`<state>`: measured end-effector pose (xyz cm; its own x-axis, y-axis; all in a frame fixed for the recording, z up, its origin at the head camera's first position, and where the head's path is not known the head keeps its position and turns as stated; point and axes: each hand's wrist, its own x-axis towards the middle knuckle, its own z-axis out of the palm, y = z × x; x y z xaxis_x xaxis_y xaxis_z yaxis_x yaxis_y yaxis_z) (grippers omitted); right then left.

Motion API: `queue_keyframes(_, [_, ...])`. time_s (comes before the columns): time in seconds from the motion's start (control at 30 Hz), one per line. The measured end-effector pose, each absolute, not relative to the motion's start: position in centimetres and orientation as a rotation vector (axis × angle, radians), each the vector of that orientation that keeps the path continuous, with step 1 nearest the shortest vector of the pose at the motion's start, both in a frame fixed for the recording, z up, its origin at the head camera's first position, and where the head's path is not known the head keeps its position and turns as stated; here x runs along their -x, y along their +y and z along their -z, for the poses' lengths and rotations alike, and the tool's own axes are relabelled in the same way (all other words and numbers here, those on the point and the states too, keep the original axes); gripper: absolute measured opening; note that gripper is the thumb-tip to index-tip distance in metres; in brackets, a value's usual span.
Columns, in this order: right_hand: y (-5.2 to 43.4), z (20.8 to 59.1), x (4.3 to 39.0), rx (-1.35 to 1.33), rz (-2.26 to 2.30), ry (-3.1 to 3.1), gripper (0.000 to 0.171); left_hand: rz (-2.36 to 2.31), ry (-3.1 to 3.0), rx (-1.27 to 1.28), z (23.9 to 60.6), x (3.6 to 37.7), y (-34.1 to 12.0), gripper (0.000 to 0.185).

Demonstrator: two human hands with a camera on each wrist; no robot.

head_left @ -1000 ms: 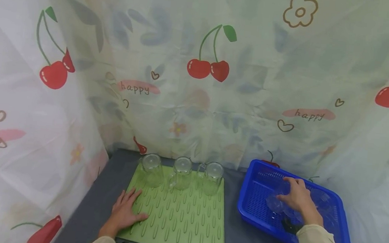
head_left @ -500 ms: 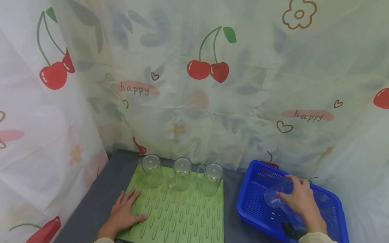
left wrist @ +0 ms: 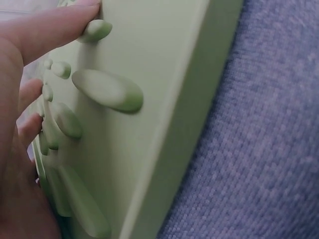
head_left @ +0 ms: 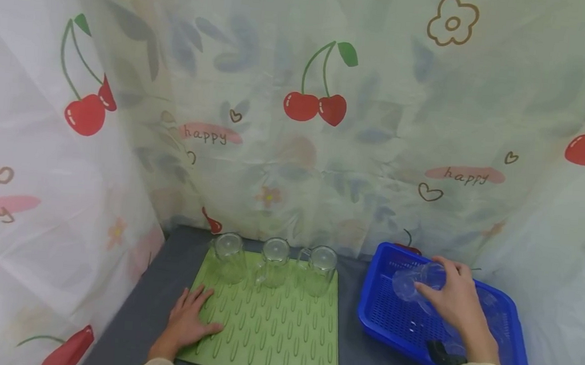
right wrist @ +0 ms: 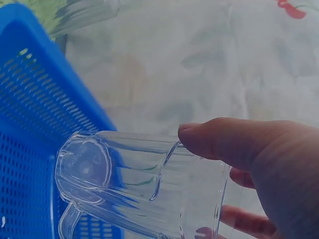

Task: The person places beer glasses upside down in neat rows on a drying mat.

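Glossy glass mug (right wrist: 139,184), plastic basket (right wrist: 55,62)

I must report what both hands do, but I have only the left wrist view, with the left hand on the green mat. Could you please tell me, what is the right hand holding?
Observer: The right hand holds a clear glass mug.
Operator: Thank you. Does anything stand on the green mat that I cannot see?
Observer: Yes. In the head view, three more mugs stand upside down in a row near its far edge.
Operator: And is there some container to the right of it?
Observer: Yes, a blue basket, apart from the mat.
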<state>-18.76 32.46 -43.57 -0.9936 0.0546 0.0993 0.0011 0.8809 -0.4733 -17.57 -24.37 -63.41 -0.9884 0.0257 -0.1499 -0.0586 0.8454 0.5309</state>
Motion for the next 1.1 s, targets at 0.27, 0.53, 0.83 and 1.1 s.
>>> queue_keyframes(0.27, [30.9,42.4,18.2,0.000,-0.760,-2.851,0.080,-0.846,2.853,0.039,63.1,17.5,-24.2,0.102])
queue_keyframes(0.53, [29.9,42.3,17.7,-0.082,-0.889,-2.672,0.076,-0.842,2.845,0.039,63.1,17.6,-24.2,0.100])
queue_keyframes(0.83, [29.1,41.8,17.4,-0.132,-1.062,-2.614,0.076,-0.897,2.864,0.043,63.6,17.7,-24.4,0.104])
queue_keyframes(1.1, [29.0,43.0,17.7,-0.108,-1.161,-2.584,0.074,-0.868,2.864,0.038,63.2,17.5,-24.2,0.102])
